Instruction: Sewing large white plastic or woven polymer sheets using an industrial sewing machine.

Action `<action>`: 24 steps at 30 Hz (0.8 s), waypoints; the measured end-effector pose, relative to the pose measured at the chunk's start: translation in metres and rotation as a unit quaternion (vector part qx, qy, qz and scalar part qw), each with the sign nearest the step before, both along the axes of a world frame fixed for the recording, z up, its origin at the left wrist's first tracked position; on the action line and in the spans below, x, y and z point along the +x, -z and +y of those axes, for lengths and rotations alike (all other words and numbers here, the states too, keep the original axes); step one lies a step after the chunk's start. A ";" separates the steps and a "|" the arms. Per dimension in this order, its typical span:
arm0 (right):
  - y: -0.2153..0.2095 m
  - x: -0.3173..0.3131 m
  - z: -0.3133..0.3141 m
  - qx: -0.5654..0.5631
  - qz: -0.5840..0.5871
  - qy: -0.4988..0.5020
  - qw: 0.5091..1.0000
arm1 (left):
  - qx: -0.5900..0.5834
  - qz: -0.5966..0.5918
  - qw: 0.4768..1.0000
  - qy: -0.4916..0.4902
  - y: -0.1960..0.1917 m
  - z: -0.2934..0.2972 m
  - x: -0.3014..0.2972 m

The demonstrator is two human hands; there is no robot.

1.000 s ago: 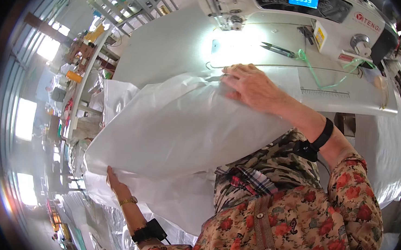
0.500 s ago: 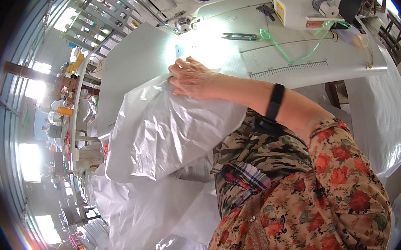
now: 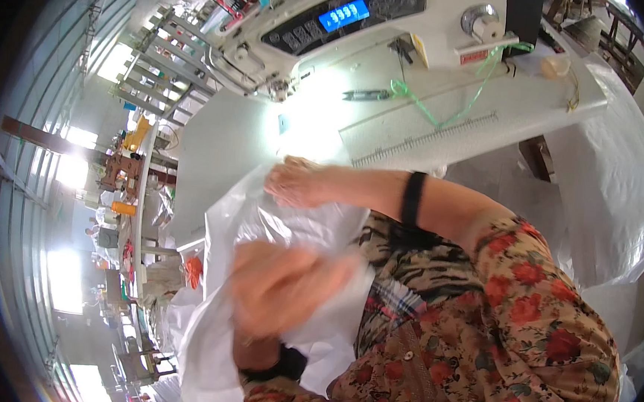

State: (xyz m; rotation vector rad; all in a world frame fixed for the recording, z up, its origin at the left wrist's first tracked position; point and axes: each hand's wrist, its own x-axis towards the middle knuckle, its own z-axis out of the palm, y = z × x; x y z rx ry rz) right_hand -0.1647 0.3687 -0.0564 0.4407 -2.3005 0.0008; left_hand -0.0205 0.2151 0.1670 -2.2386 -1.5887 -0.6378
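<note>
A shiny white plastic-like sheet (image 3: 223, 228) hangs over the near edge of the sewing machine table (image 3: 222, 130) and down across my lap. My right hand (image 3: 293, 182) is closed on the sheet's upper part near that edge, its fingers curled in. Below it, my left hand (image 3: 278, 287) is smeared by motion in front of the sheet, so its fingers cannot be made out. Beyond the hands stands a white sewing machine (image 3: 454, 23), its lamp glaring over the needle area.
Thread snips (image 3: 367, 95) tied to a green string (image 3: 447, 124) lie on the table beyond a printed ruler scale (image 3: 423, 139). More pale sheeting (image 3: 621, 199) hangs at the right. A slatted grey rack (image 3: 163, 63) stands at the far left.
My left hand has come into view from below, over the sheet. My right hand is lower in the picture, closer to me. The view has tilted up, showing more of the machine.
</note>
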 end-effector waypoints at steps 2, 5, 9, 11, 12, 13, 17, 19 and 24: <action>-0.005 0.026 0.016 -0.245 -0.190 -0.211 0.927 | 0.095 0.042 0.994 -0.016 0.048 0.045 -0.031; -0.003 0.103 0.046 -0.198 -0.142 -0.164 0.956 | 0.018 -0.143 0.982 -0.125 0.108 0.088 -0.093; -0.051 0.153 0.075 -0.091 -0.282 -0.016 0.955 | 0.005 -0.310 0.937 -0.162 0.149 0.101 -0.139; -0.056 0.161 0.088 -0.243 -0.142 0.073 0.957 | -0.039 -0.342 0.922 -0.175 0.148 0.101 -0.144; -0.058 0.160 0.089 -0.243 -0.148 0.069 0.956 | -0.085 -0.369 0.907 -0.185 0.148 0.100 -0.146; -0.060 0.159 0.090 -0.186 -0.123 0.168 0.960 | -0.086 -0.373 0.904 -0.190 0.148 0.099 -0.146; -0.068 0.147 0.085 -0.145 -0.130 0.251 0.948 | -0.077 -0.394 0.902 -0.156 0.150 0.100 -0.146; -0.069 0.145 0.084 -0.156 -0.153 0.235 0.947 | -0.034 -0.415 0.902 -0.112 0.147 0.099 -0.144; -0.067 0.153 0.078 -0.098 -0.168 0.176 0.965 | -0.120 -0.391 0.906 -0.110 0.145 0.096 -0.149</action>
